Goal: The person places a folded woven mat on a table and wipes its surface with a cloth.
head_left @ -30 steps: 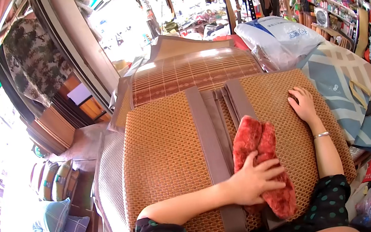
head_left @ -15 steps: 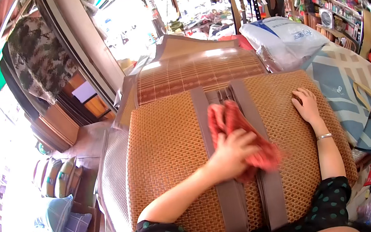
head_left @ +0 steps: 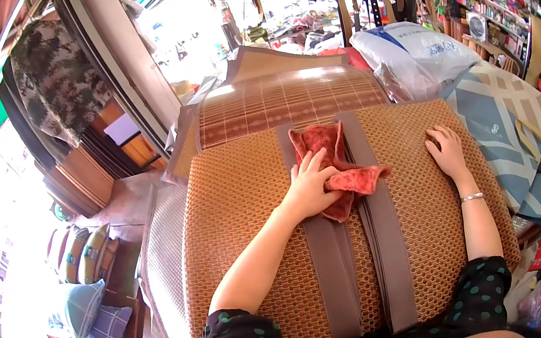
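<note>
The left hand (head_left: 311, 187) lies open over the red cloth (head_left: 325, 148), on the brown bands midway across the folded woven mat (head_left: 247, 243), the cloth's long axis running near to far with one fold jutting right. The right hand (head_left: 448, 153), loosely open, rests on the mat's right half; beyond its far right corner, the white plastic bag (head_left: 418, 50) bears blue print too small to read.

There are two hands (head_left: 311, 187) (head_left: 446, 149), one red cloth (head_left: 324, 140) and two blue cushions (head_left: 81, 309) (head_left: 108, 335)

Lettering (head_left: 440, 47) on white bag (head_left: 400, 48) illegible
</note>
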`<state>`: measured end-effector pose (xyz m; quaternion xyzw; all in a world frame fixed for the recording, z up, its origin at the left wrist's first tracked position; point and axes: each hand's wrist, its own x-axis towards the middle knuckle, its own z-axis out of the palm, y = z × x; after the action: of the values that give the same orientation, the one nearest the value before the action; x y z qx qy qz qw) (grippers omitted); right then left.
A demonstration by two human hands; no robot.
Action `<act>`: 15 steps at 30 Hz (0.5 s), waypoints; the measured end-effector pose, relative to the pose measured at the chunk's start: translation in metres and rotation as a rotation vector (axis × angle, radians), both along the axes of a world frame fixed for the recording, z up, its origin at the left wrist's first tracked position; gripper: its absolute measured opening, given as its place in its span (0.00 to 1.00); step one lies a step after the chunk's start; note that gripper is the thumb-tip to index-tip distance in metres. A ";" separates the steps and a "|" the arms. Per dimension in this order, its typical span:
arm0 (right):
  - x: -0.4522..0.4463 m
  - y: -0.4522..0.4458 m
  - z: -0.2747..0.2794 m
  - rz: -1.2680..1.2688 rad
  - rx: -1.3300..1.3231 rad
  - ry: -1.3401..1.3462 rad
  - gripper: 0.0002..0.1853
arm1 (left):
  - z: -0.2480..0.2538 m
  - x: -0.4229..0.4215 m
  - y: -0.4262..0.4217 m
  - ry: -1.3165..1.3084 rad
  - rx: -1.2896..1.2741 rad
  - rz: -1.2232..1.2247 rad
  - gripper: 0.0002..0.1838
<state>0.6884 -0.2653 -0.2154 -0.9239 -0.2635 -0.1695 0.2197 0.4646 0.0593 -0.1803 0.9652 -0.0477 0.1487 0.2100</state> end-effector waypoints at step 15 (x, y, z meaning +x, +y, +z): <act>0.000 0.000 -0.001 -0.012 -0.004 0.007 0.25 | 0.000 0.000 -0.010 -0.091 0.191 -0.026 0.25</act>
<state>0.6885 -0.2657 -0.2163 -0.9265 -0.2575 -0.1669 0.2176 0.4650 0.0495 -0.1800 0.9724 -0.0834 0.1842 0.1165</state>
